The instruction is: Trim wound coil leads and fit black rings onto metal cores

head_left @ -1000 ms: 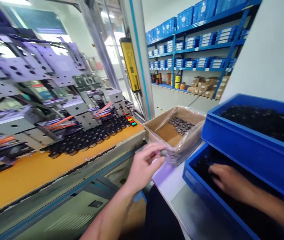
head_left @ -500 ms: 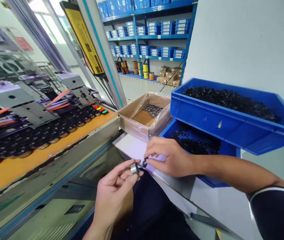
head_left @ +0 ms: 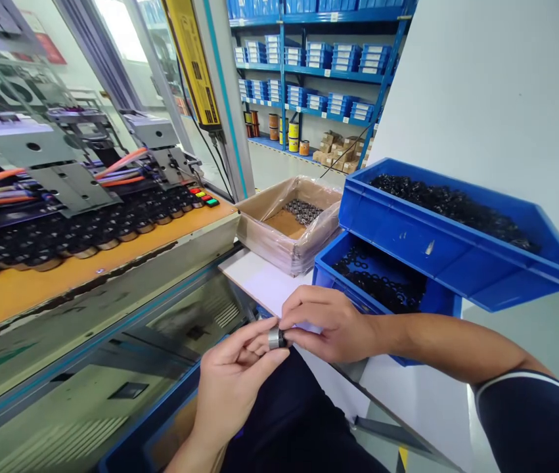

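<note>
Between thumb and fingers, my left hand [head_left: 240,368] grips a short silver metal ring [head_left: 274,339]. My right hand [head_left: 326,323] pinches a small black plastic part [head_left: 282,339] against the ring's right-hand end. The two pieces touch, and fingers partly cover the black part, so I cannot tell how deep it sits. Just behind my right hand, a lower blue bin [head_left: 326,269] holds loose black ring-shaped parts [head_left: 392,289].
An upper blue bin [head_left: 407,240] full of black parts rests across the lower one. A plastic-lined carton [head_left: 267,240] holds metal rings [head_left: 303,211]. Left is a machine [head_left: 69,184] with rows of black-topped rings [head_left: 82,240] on an orange surface [head_left: 185,230]. Blue shelving [head_left: 283,66] stands behind.
My right hand has brought the black part leftward onto the metal ring; before, the two were apart. My left hand has moved slightly right. The camera view has shifted a little.
</note>
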A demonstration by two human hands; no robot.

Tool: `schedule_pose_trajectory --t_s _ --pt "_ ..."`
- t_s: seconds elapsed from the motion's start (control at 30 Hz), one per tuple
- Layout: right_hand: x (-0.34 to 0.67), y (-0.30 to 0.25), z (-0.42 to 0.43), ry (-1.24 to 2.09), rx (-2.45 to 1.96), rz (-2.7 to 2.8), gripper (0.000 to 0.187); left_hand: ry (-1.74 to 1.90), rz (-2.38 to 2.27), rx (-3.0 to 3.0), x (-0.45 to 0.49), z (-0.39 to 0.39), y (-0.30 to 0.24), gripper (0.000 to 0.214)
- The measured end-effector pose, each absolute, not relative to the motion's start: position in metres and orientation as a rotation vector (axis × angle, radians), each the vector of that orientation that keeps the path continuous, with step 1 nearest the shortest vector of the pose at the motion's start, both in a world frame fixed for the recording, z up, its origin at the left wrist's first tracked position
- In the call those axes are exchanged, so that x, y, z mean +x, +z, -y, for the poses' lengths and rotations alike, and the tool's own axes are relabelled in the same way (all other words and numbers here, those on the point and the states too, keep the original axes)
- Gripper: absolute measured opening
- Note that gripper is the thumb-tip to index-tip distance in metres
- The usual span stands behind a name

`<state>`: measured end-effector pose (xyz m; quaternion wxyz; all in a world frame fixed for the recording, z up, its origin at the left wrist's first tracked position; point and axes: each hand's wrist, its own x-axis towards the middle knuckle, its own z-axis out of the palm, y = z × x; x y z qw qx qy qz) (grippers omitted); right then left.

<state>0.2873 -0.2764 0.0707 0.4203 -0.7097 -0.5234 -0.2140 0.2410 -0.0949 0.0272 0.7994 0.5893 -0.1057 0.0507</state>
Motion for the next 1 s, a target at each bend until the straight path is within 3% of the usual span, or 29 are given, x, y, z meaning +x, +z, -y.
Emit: schedule_pose_trajectory --t_s 0.13,0.3,1.0 --pt "0.2877 0.0693 0.2804 -0.630 -1.799 1.466 0.019 0.161 0.223 1.306 0.2399 0.0956 0.0296 0.043" --pt "0.2910 0.0669 0.2821 -0.902 -1.861 1.560 0.013 0.190 0.225 1.297 0.2396 0.0977 0.0327 0.043" --pt "0.2958 0.0642 0.2860 -0.944 -1.855 1.596 0.019 0.182 0.171 1.294 0.2409 0.0973 0.0292 0.036"
